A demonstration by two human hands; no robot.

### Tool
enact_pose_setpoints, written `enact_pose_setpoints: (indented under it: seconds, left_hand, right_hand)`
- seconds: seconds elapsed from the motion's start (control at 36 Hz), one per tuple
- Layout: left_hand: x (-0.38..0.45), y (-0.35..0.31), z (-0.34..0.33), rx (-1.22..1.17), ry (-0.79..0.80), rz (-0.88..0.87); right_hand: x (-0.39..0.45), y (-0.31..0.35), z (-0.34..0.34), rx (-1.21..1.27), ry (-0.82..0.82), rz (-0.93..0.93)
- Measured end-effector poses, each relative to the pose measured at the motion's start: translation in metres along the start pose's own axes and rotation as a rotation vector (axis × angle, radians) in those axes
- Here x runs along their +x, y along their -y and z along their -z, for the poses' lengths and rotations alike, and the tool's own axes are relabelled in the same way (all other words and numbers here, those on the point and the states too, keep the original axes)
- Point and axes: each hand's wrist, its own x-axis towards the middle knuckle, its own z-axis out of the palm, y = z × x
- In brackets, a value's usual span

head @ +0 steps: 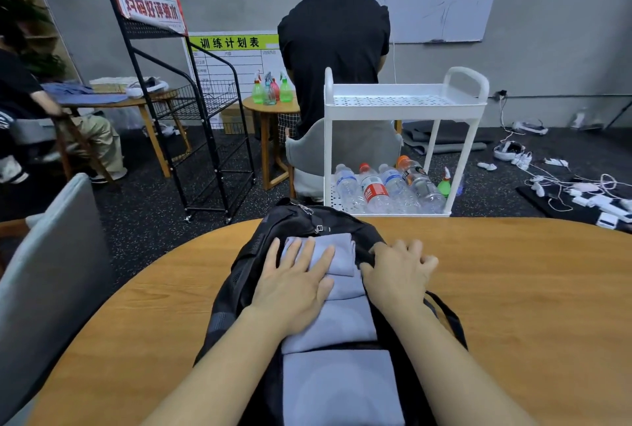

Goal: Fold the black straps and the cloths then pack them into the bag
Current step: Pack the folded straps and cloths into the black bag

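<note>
While the left hand (294,283) presses flat on folded grey cloths (337,292) inside the black fabric bag (239,275), the right hand (398,271) rests spread on the bag's rim beside them.

Black bag (254,275) lying open at the bottom centre of the frame, top end pointing toward the upper part. Stuffed with folded grey-lavender cloths (338,319), stacked in layers down the middle, smallest fold up top around mid-frame. Thin black strap (451,316) looping out at the lower right.
</note>
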Motion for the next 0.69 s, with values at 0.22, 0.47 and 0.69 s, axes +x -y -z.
enact_pose_setpoints:
  seconds: [0.22, 0.47, 0.69]
  left_hand:
    - [0.009, -0.008, -0.005, -0.072, 0.002, 0.033]
    - [0.01, -0.008, -0.005, -0.072, 0.013, 0.031]
    - [0.009, -0.008, -0.005, -0.092, -0.008, 0.032]
  right_hand:
    - [0.015, -0.004, 0.006, -0.068, -0.176, -0.098]
    - [-0.001, 0.002, -0.005, -0.071, -0.327, 0.021]
    - [-0.019, 0.021, 0.002, -0.033, 0.066, -0.003]
